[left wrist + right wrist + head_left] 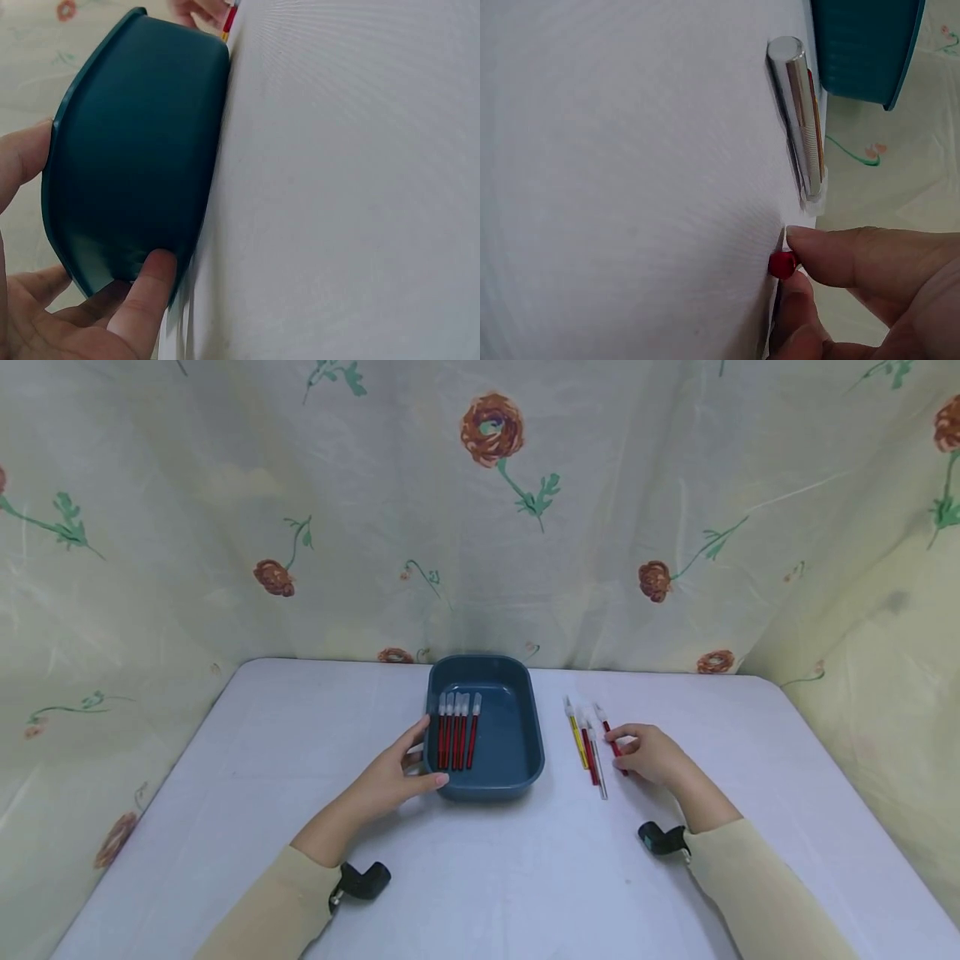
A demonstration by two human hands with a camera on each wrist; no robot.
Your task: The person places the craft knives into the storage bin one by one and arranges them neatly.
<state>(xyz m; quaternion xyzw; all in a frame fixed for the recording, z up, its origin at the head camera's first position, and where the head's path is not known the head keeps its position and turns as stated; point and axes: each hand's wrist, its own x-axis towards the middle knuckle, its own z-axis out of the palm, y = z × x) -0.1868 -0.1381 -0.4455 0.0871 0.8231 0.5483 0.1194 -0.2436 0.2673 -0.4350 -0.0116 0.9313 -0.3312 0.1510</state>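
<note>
In the head view, my left hand (393, 779) holds the near left corner of a dark blue plastic tray (486, 792), thumb and fingers spread around its side and rim. Several slim red craft knives (453, 739) with clear caps lie side by side along the tray's left half. To the right of the tray, my right hand (651, 752) pinches another red craft knife (617, 750) between thumb and fingers, low over the table. The right wrist view shows the knife's red end (782, 265) at the fingertips.
Beside the right hand lie a yellow craft knife (578, 741), a red one (588, 753) and a silver one (597, 766), close together with clear caps. The white-covered table (510, 877) ends at a flowered curtain (360, 610).
</note>
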